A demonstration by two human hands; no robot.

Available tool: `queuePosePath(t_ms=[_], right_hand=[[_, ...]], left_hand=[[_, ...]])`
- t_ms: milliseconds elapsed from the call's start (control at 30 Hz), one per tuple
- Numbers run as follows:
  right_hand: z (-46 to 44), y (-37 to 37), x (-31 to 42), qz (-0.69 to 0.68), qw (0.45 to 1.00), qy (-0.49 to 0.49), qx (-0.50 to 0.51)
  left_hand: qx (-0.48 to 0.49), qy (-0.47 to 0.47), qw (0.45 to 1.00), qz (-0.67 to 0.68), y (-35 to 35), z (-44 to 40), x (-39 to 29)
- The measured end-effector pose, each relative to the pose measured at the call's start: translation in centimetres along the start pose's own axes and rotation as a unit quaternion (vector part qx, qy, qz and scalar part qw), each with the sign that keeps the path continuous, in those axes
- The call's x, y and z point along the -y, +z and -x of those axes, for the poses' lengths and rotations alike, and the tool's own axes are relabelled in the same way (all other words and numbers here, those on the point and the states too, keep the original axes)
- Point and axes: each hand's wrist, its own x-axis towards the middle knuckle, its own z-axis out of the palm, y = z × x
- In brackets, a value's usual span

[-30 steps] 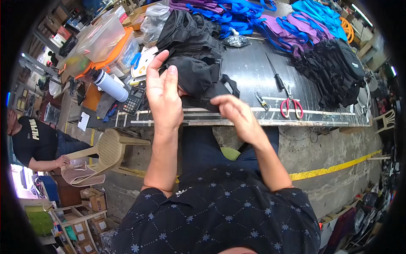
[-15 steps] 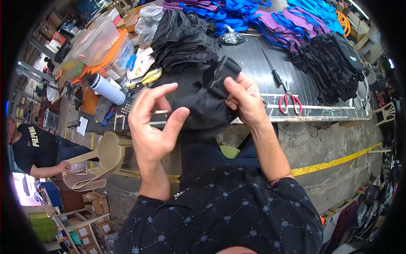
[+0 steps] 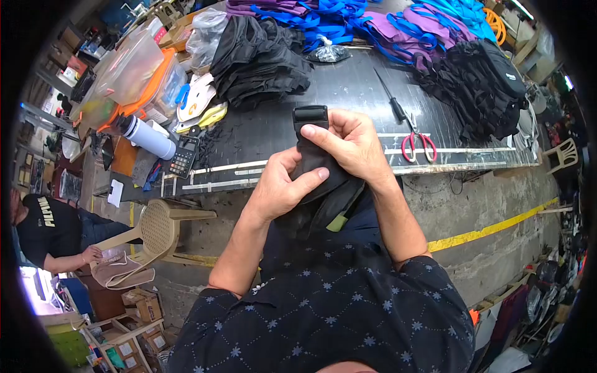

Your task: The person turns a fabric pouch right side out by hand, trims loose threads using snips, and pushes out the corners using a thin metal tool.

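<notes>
A black fabric piece [image 3: 336, 186] hangs between my hands over the near table edge, its lower part dropping toward my lap. At its upper end is a black plastic buckle [image 3: 310, 115], turned up away from me. My right hand [image 3: 359, 148] pinches the fabric just below the buckle, thumb on top. Lower down, my left hand [image 3: 273, 189] is closed on the same piece, with its thumb lying across the cloth. The fingers under the fabric are partly hidden.
Stacked black fabric pieces [image 3: 258, 62] lie ahead, with more black straps [image 3: 472, 93] at the right. Red-handled scissors [image 3: 418, 146] and a pointed black-handled tool [image 3: 395, 107] rest on the table [image 3: 354, 84]. Leftward are a calculator [image 3: 184, 155], a bottle [image 3: 148, 138], a plastic chair [image 3: 158, 230] and another person [image 3: 50, 227].
My left hand has come in from the left, from apart to gripping the fabric. The blurred piece is now steadier, its buckle end upright, and my right hand has shifted slightly left and lower.
</notes>
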Motion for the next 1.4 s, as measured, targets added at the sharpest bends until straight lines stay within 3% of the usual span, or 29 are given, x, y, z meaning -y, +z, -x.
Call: queuePosePath(t_ms=[133,267,533,633,700,767,800,867,933,1000,1100,1133,1167,1200,1333,1367,1400], right_hand=[[0.0,-0.8,0.2,0.040,0.997,-0.050,-0.031],[0.0,-1.2,0.3,-0.078,0.993,-0.063,-0.067],[-1.1,-1.5,-1.7,-0.147,0.988,0.005,-0.051],[-2.2,-1.2,-4.0,-0.080,0.996,0.007,-0.026],[-2.8,-2.1,-3.9,-0.079,0.996,0.051,0.009],[-3.3,-3.4,-3.0,-0.134,0.980,0.136,0.055],[-4.0,-4.6,-4.1,-0.060,0.987,0.131,0.076],[-5.3,-7.7,-9.1,0.183,0.979,0.091,-0.019],[-4.4,-10.0,-13.7,0.409,0.907,0.063,-0.078],[-2.0,-11.7,-16.8,0.607,0.787,0.053,-0.099],[1.6,-13.2,-19.0,0.629,0.769,-0.058,-0.101],[1.9,-13.8,-19.7,0.620,0.769,-0.064,-0.142],[2.1,-14.6,-20.4,0.656,0.730,-0.059,-0.180],[2.0,-15.3,-20.6,0.646,0.731,-0.066,-0.207],[-1.0,-17.7,-20.5,0.625,0.742,-0.031,-0.240],[-2.1,-18.4,-21.4,0.646,0.715,-0.042,-0.264],[-3.2,-19.2,-22.2,0.656,0.712,0.032,-0.248]], left_hand=[[-0.047,0.025,0.995,-0.083,2.0,0.3,-0.2],[0.034,-0.033,0.999,0.021,2.1,0.1,1.5],[0.190,-0.126,0.973,0.016,0.6,0.6,2.0],[0.165,-0.147,0.975,-0.024,-0.6,0.3,2.6],[0.083,-0.132,0.980,-0.126,-0.3,0.3,1.8],[-0.027,-0.030,0.990,-0.136,0.5,0.3,0.7],[-0.044,-0.127,0.961,-0.241,0.4,0.3,-2.2],[-0.071,-0.133,0.947,-0.282,-2.4,1.1,-3.8],[-0.069,0.025,0.982,-0.176,-3.3,1.3,-4.4],[-0.101,0.073,0.977,-0.175,-4.2,1.7,-5.4],[-0.123,0.150,0.954,-0.229,-5.8,1.3,-6.0],[-0.117,0.176,0.940,-0.267,-6.3,0.8,-6.1],[-0.109,0.201,0.925,-0.304,-6.6,0.1,-6.2],[-0.118,0.213,0.930,-0.277,-6.8,-0.7,-5.3],[-0.115,0.126,0.964,-0.203,-6.9,-5.2,-1.9],[-0.122,0.103,0.968,-0.195,-6.9,-6.6,-0.7],[-0.139,0.084,0.973,-0.163,-7.0,-7.6,0.7]])
